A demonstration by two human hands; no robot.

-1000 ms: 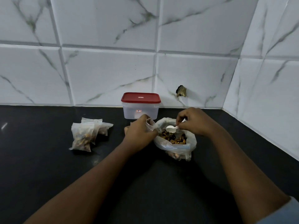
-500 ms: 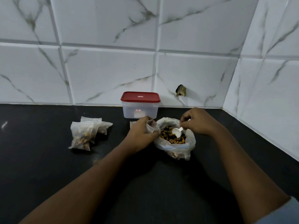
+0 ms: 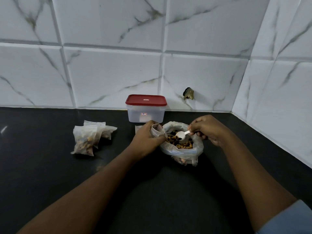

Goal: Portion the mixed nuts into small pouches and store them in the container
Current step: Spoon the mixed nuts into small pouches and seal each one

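Note:
A large clear bag (image 3: 181, 151) with its rim rolled down sits on the black counter (image 3: 50, 166), holding mixed nuts (image 3: 179, 143). My right hand (image 3: 206, 129) grips a small white spoon (image 3: 181, 134), whose empty bowl hovers just over the nuts. My left hand (image 3: 147, 138) holds a small clear pouch (image 3: 157, 130) open at the bag's left rim. Filled pouches (image 3: 87, 138) lie in a pile to the left. A clear container with a red lid (image 3: 146, 108), closed, stands against the wall behind the bag.
White marble-look tiled walls meet in a corner at the right. A dark broken spot (image 3: 188, 93) marks the back wall near the container. Another flat pouch (image 3: 138, 128) peeks out behind my left hand.
The spoon has gone from level above the nuts, down into the bag, to slightly raised and empty over the nuts. My left hand and its pouch have stayed at the bag's rim.

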